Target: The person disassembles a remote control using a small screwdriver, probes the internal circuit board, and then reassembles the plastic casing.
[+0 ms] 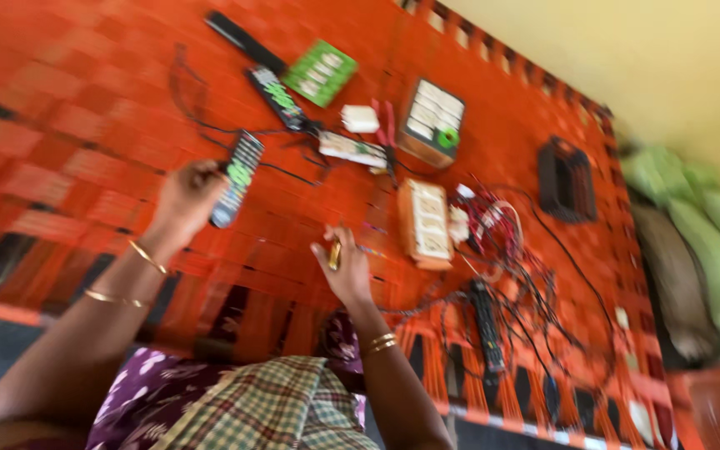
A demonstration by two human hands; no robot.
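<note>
Black remote point(237, 177) gripped in my left hand point(187, 198) over the orange woven cot point(60, 150), small brass-coloured cylinder point(335, 254) pinched in my right hand point(345, 268), beige switch box point(426, 222) just beside, tangled wires point(510, 275) beyond

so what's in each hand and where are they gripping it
The left hand grips a black remote near its lower end. The right hand pinches a small yellowish thing, too blurred to identify.

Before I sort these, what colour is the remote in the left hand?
Black remote with green and white buttons, held by the left hand; head view.
</note>
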